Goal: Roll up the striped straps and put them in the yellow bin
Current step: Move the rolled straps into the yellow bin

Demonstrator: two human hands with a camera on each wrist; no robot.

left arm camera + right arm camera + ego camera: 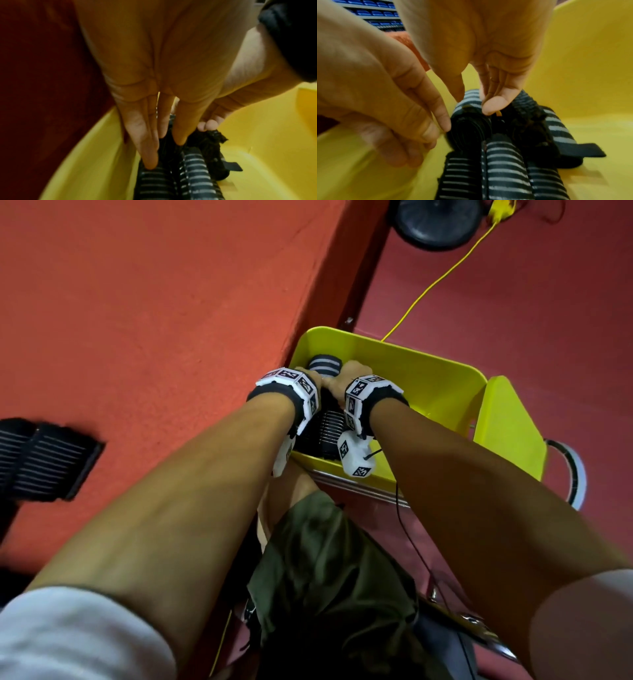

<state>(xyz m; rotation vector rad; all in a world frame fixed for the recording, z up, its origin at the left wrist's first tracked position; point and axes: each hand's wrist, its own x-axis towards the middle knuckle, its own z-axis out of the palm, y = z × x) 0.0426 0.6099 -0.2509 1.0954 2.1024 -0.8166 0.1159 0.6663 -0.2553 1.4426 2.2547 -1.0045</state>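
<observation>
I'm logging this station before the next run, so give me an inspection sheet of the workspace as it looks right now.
Surface: orange-red table top, bare apart from the straps at its left edge.
Job's things: yellow bin holds several rolled striped straps; unrolled straps wait on the table.
Clutter: nothing seen.
Grippers: left hand and right hand are both down in the bin, fingers straight, tips touching the rolls.
Cables: yellow cable across the floor; thin black cable by the leg.
Surroundings: dark red floor, black round object at the top.
</observation>
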